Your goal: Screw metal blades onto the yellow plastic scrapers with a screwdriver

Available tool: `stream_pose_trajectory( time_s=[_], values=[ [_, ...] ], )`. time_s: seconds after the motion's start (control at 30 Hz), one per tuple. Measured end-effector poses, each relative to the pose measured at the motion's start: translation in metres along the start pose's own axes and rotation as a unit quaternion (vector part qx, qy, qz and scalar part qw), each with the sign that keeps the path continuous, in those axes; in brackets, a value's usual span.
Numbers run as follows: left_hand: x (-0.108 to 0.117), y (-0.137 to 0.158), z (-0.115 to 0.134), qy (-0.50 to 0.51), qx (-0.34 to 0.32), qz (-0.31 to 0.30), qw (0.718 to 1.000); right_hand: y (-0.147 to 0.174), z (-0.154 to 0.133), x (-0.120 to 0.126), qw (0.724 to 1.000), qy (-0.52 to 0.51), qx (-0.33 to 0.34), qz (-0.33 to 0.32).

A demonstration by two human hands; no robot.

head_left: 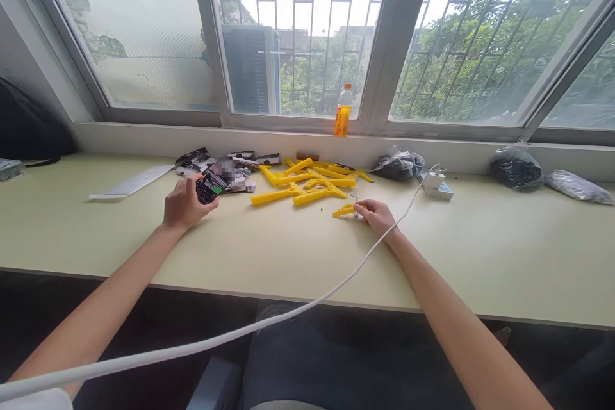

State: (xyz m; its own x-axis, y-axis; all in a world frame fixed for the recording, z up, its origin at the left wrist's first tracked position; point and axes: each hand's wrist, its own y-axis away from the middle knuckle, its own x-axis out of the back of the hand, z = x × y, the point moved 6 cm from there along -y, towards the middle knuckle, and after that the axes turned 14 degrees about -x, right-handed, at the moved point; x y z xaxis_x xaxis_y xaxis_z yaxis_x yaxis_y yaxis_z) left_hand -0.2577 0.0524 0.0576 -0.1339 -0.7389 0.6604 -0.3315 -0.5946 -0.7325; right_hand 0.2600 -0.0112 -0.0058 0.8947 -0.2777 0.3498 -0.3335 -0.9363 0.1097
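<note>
My left hand (184, 206) is closed on a black packet (210, 187) with a small green patch, lifted at the left of a heap of similar packets (193, 160). Farther right, my right hand (377, 216) pinches a small yellow plastic piece (344, 210) low over the table. A small purplish bit shows under its fingertips, too small to name. Between the hands lies a pile of yellow plastic handle-like parts (314, 191), some of them Y-shaped. A short thin metal-looking bit rests by the pile's right end.
A white cable (307, 307) runs across the front and over my right wrist to a white charger (435, 179) on a small box. Bagged black items (398, 165) lie along the back. An orange drink bottle (343, 112) stands on the sill; a white flat strip (129, 183) lies left.
</note>
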Motion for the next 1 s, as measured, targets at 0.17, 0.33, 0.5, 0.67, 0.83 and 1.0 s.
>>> stream_pose_trajectory(
  time_s=[0.17,0.33,0.5,0.67,0.83,1.0],
  values=[
    [-0.0001,0.0001,0.001,0.007,-0.012,0.001,1.0,-0.0006,0.0009,0.0008,1.0,0.008,-0.006,0.01],
    [-0.0001,-0.0001,0.0013,0.015,-0.009,-0.001,1.0,-0.0025,0.0027,0.0015,1.0,0.011,-0.014,0.016],
    [-0.0003,0.0,0.0019,0.013,-0.007,-0.009,1.0,-0.0044,0.0043,0.0025,0.999,0.027,-0.021,0.031],
    [-0.0003,0.0001,0.002,0.022,-0.014,-0.003,1.0,-0.0079,0.0063,0.0012,0.999,0.037,-0.014,0.037],
    [-0.0003,0.0,0.0018,0.023,-0.009,-0.003,1.0,-0.0098,0.0079,-0.0011,0.998,0.048,-0.001,0.031],
    [0.0019,-0.0008,0.0037,0.011,-0.012,-0.002,1.0,-0.0078,0.0059,-0.0013,0.998,0.057,0.005,0.03]
  ],
)
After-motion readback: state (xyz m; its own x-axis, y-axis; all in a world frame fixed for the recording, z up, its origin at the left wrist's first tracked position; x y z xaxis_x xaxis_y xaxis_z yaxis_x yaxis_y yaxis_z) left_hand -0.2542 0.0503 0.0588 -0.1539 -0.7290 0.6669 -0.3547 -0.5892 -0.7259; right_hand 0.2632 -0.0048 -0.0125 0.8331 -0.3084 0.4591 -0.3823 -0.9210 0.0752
